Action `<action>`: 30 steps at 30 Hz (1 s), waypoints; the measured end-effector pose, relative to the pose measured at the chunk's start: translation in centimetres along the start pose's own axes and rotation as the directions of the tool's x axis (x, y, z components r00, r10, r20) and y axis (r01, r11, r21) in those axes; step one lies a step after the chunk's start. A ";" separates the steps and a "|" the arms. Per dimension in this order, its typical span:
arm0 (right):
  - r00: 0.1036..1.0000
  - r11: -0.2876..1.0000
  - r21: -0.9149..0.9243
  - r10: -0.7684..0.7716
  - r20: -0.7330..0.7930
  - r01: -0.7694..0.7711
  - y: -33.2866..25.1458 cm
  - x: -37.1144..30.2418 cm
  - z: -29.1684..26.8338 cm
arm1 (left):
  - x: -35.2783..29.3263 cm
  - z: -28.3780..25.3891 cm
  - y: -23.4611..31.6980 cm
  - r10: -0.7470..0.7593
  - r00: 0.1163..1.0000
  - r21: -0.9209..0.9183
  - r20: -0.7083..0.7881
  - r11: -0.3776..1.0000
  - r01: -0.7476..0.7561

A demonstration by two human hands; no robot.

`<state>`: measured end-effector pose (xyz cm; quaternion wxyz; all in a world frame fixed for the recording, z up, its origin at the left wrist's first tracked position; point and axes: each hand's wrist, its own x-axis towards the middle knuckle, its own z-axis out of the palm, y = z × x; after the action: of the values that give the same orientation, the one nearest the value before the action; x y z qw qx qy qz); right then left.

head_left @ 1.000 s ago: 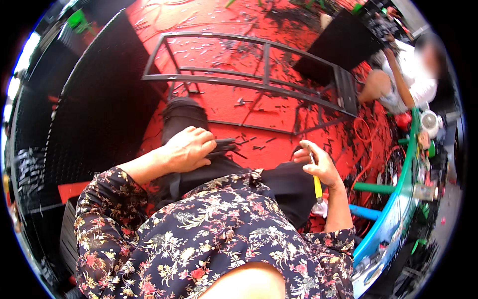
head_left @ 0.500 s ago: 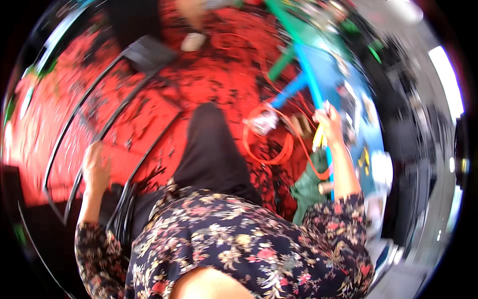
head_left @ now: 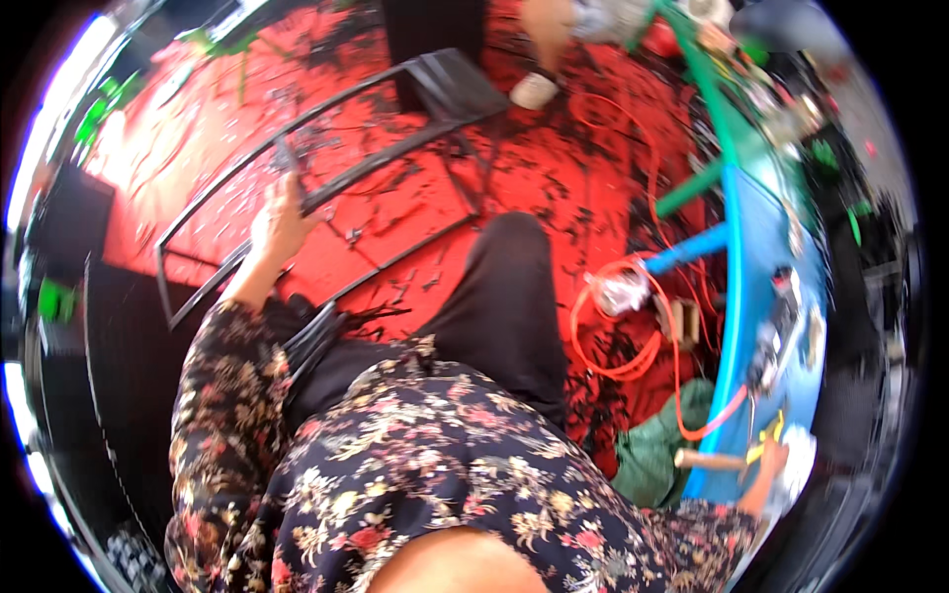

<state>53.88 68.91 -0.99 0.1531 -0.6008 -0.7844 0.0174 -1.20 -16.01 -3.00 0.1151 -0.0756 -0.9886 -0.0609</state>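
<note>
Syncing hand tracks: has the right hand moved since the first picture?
Yes. Against the blue table, the right hand has moved rightward: from left of its edge, above the lap, to over its near end.

A workshop surrounds you: dark scraps [head_left: 599,393] litter the bright red floor [head_left: 400,222] around a long black bar frame [head_left: 366,169], with a coiled orange hose [head_left: 630,374] beside a tool-strewn blue-and-green table [head_left: 733,296].

Black frame [head_left: 366,171]: gap between its long bars is passable; left hand [head_left: 280,219] is at the near bar. Right of frame, in order: knee [head_left: 509,259], orange hose coil [head_left: 623,375], blue table [head_left: 781,229] blocking.
</note>
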 end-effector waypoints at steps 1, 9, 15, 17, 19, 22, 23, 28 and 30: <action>1.000 0.997 -0.075 -0.008 0.013 0.009 -6.1 -3.1 -1.2 | -0.9 -0.9 -0.3 -0.097 0.993 0.000 0.070 0.995 0.097; 0.973 0.933 -0.353 0.018 0.229 0.065 -7.0 -4.6 -4.4 | -1.1 -1.4 -1.8 -0.023 0.973 0.009 0.228 1.000 0.021; 0.852 0.845 -0.153 -0.522 -0.033 0.512 -13.2 -3.5 -1.1 | -3.7 -2.1 -3.6 -0.028 0.957 0.000 0.290 1.000 0.029; 0.767 0.775 -0.017 -0.629 -0.125 0.632 -18.2 -3.7 0.5 | -5.1 -1.6 -4.8 -0.013 0.957 -0.046 0.288 0.999 0.028; 0.793 0.713 0.388 -0.603 -0.085 0.584 -27.1 -6.5 2.4 | -6.4 -1.9 -5.2 -0.035 0.944 -0.056 0.328 0.997 0.056; 0.532 0.363 0.865 -0.836 0.138 0.347 -41.5 -13.2 0.3 | -8.9 -5.3 -4.4 0.015 0.963 -0.131 0.270 0.991 0.021; 0.426 0.304 0.911 -0.889 0.167 0.278 -45.8 -16.5 0.0 | -9.5 -5.5 -4.2 0.066 0.973 -0.144 0.221 0.989 -0.035; -0.013 -0.035 0.855 -0.999 -0.033 0.518 -64.6 -31.5 0.8 | -10.4 -6.1 -2.7 0.010 0.957 -0.153 0.291 0.988 0.036; -0.035 -0.062 0.678 -0.998 -0.053 0.733 -68.7 -34.9 1.4 | -9.6 -7.0 -1.6 -0.012 0.945 -0.140 0.328 0.988 0.062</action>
<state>-2.85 16.95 4.52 0.0803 0.1919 -0.9410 0.2670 9.31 -19.85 1.33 -0.0570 -0.0743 -0.9880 -0.1231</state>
